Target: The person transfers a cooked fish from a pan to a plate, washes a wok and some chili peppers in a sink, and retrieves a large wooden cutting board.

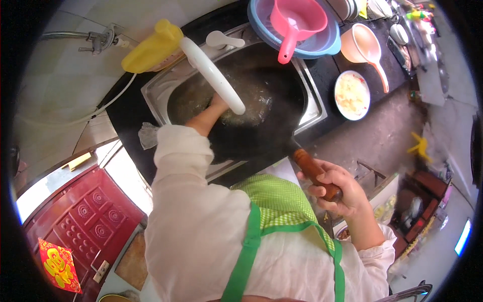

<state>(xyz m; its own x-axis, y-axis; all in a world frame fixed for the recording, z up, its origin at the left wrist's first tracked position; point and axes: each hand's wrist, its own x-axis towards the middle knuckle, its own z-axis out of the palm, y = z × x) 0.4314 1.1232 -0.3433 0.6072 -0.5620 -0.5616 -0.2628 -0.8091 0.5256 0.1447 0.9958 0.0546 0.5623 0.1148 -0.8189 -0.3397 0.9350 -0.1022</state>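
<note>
A large dark wok (pixel 260 141) lies over the steel sink (pixel 313 113) and fills most of it. My right hand (pixel 341 187) grips its wooden handle (pixel 315 173), which points toward me and to the right. Down inside the wok is my left hand (pixel 218 102), its fingers hidden behind the white faucet spout (pixel 215 75) and in the dark. Whether it holds something does not show. Under the spout the wok's bottom looks wet, with bright glints.
Behind the sink stand a yellow cloth or bag (pixel 153 49) and a blue basin (pixel 260 22) with a pink dipper (pixel 298 19). To the right are a pale orange dipper (pixel 360 43) and a bowl of chopped pale food (pixel 351 94). A clear plastic bag (pixel 148 135) lies at the left.
</note>
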